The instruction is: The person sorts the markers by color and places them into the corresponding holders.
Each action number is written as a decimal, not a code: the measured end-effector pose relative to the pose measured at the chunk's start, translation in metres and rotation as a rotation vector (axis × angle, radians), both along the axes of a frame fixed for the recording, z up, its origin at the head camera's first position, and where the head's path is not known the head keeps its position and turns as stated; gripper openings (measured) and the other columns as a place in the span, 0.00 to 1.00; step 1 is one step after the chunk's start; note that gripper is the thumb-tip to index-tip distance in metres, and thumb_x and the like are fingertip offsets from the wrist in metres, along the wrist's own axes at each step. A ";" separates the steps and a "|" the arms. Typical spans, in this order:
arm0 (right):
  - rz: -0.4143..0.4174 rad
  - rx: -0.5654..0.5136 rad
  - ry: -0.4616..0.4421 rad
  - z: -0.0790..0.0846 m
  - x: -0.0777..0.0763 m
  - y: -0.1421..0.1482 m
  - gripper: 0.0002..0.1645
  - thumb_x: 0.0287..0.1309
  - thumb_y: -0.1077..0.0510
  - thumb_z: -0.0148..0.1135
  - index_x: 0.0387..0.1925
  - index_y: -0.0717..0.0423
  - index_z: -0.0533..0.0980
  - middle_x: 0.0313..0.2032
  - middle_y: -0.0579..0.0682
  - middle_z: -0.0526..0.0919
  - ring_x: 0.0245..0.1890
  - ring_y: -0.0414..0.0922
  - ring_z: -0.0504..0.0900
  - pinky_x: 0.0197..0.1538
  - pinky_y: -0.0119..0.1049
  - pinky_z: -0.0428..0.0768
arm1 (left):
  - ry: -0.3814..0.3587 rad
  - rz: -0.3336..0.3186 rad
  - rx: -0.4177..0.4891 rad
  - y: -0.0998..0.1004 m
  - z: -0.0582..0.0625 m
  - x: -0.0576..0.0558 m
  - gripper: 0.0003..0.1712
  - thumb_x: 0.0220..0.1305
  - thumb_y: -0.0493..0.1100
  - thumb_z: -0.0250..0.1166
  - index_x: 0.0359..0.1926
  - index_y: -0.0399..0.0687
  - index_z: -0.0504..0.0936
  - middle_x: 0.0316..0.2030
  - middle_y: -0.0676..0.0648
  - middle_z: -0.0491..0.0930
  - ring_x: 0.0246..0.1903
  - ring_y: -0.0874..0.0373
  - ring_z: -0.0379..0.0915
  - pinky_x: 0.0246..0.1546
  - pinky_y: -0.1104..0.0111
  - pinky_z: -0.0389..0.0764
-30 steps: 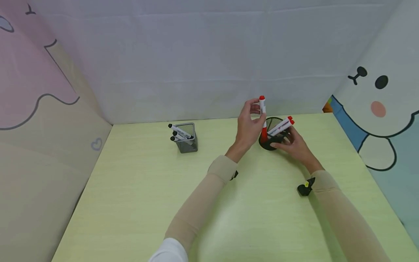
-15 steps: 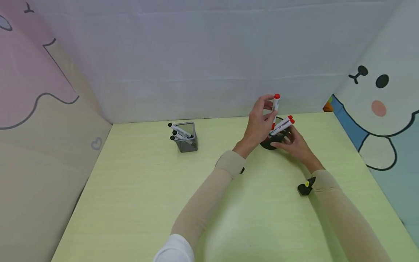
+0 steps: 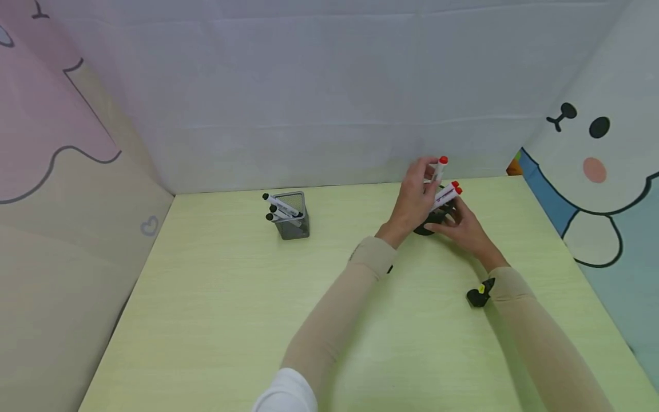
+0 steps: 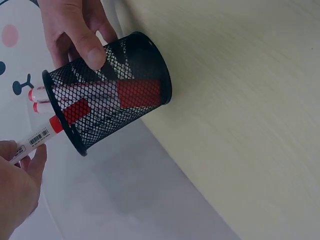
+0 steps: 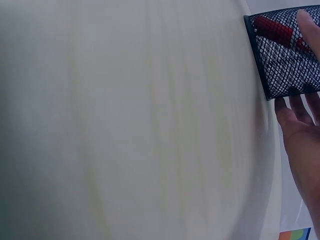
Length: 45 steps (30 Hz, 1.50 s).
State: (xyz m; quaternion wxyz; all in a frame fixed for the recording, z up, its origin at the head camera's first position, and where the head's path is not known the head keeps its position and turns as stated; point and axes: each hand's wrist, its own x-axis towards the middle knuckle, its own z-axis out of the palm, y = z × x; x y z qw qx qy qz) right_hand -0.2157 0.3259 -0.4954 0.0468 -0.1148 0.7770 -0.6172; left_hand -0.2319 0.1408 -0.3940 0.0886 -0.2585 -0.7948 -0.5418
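My left hand (image 3: 416, 194) pinches a white marker with a red cap (image 3: 440, 167). In the left wrist view the marker's red lower end has passed the rim of a round black mesh pen holder (image 4: 145, 62) and shows through the mesh. My right hand (image 3: 465, 229) grips this pen holder from its right side, thumb in front and fingers behind. Two other red-capped markers (image 3: 448, 196) lean inside it toward the right. In the right wrist view the right hand curls round the holder's wall (image 5: 280, 65), close to its base.
A square grey mesh pen holder (image 3: 294, 231) stands at the back left, with several black-capped markers (image 3: 283, 205) leaning left in it. A pale yellow-green table (image 3: 206, 309) lies below, with a white cloth wall (image 3: 309, 103) along its back edge.
My left hand has carried the marker to the right and then down, its lower end now inside the round pen holder. My right hand has stayed on the holder.
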 end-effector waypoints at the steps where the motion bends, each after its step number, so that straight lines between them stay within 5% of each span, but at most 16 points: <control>1: 0.003 -0.006 0.002 0.000 0.000 0.000 0.58 0.61 0.65 0.72 0.81 0.33 0.50 0.77 0.44 0.55 0.77 0.49 0.56 0.70 0.29 0.66 | -0.001 0.004 -0.012 0.000 -0.001 0.000 0.24 0.74 0.31 0.59 0.67 0.40 0.67 0.53 0.41 0.75 0.52 0.57 0.73 0.51 0.82 0.75; 10: 0.004 -0.011 -0.013 0.003 0.002 -0.002 0.56 0.62 0.65 0.72 0.80 0.36 0.50 0.76 0.45 0.56 0.76 0.48 0.57 0.67 0.26 0.68 | 0.009 0.047 -0.198 0.002 -0.011 0.000 0.24 0.76 0.34 0.59 0.69 0.42 0.67 0.54 0.44 0.75 0.52 0.57 0.73 0.50 0.78 0.74; 16: -0.002 -0.014 -0.008 0.003 0.003 -0.002 0.55 0.62 0.65 0.71 0.80 0.39 0.50 0.76 0.47 0.57 0.75 0.47 0.59 0.63 0.22 0.70 | -0.036 0.030 -0.286 0.003 -0.017 0.000 0.25 0.76 0.34 0.58 0.70 0.46 0.67 0.56 0.44 0.73 0.49 0.59 0.73 0.47 0.77 0.75; 27: 0.032 -0.036 0.061 0.000 0.003 0.001 0.56 0.63 0.71 0.67 0.82 0.45 0.48 0.79 0.55 0.52 0.77 0.46 0.56 0.67 0.24 0.66 | 0.026 -0.005 -0.493 0.007 -0.015 0.004 0.22 0.75 0.35 0.59 0.67 0.45 0.70 0.57 0.43 0.73 0.51 0.58 0.72 0.52 0.77 0.75; 45: 0.025 -0.016 0.061 -0.001 0.001 0.001 0.55 0.64 0.70 0.67 0.82 0.45 0.47 0.79 0.55 0.52 0.76 0.45 0.56 0.65 0.22 0.67 | 0.027 -0.059 -0.489 0.004 -0.019 0.006 0.21 0.74 0.37 0.60 0.65 0.42 0.73 0.55 0.45 0.74 0.49 0.58 0.70 0.51 0.78 0.72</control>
